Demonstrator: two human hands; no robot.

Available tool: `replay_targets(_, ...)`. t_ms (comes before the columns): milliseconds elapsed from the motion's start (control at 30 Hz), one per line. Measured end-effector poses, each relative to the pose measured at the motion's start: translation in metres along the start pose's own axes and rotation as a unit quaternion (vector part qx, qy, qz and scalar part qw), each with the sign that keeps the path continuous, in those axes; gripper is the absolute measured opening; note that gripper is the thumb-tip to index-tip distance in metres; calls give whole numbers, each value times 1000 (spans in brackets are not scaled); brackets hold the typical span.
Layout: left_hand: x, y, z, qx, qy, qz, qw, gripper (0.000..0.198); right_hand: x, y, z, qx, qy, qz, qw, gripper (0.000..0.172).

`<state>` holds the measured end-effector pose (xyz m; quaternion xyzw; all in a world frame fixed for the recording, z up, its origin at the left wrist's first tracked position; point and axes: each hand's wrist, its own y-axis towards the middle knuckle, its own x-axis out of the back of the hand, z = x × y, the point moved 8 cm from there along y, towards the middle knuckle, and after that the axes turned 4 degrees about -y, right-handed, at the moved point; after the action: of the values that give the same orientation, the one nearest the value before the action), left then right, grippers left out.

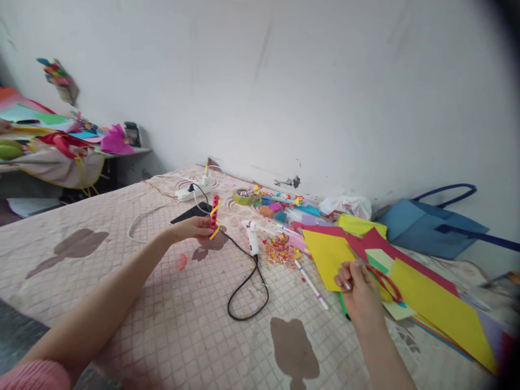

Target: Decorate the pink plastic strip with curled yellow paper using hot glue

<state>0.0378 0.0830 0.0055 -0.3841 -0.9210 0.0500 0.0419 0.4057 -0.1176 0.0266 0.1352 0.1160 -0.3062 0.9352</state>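
My left hand (195, 228) is closed in a pinch on a pink strip with round dots or holes (214, 211) and thin yellow pieces on it, held upright above the table. My right hand (355, 281) has its fingers curled together in front of a yellow sheet (327, 254); whether something small is in them is hidden. Red loops like scissor handles (384, 283) show right beside it, and I cannot tell if they touch the hand. Between the hands lies a white glue gun (252, 239) with a looped black cord.
Small colourful scraps (282, 249) and a white pen (312, 285) lie near the glue gun. A white power strip (193, 190), a roll of tape (242, 196) and a blue bag (430, 227) stand along the wall. A second table (140, 151) holds more craft things.
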Motion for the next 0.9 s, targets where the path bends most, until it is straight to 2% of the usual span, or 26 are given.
replay_targets(100,3,3,11,30,16,-15,999,43,-4,-6,-18,-45,-6,-2,999,32)
replay_targets(267,10,5,20,42,69,-37,996,45,-20,-20,-49,-125,2,15,992,32)
replay_targets(400,22,7,23,37,99,-77,991,45,-28,-28,-60,-144,-22,29,989,30)
replay_targets(567,33,9,29,40,125,-110,985,45,-26,-35,-70,-147,-70,19,986,29)
replay_targets(633,37,9,31,41,142,-122,981,43,-27,-40,-73,-149,-101,37,983,30)
replay_targets(733,47,7,32,39,166,-151,974,38,-32,-43,-68,-99,-221,89,966,28)
replay_targets(800,57,4,31,34,173,-201,964,36,-36,-41,-57,-7,-310,105,945,29)
replay_targets(900,66,-2,21,-12,169,-301,938,33,-40,-37,-36,171,-391,94,900,55)
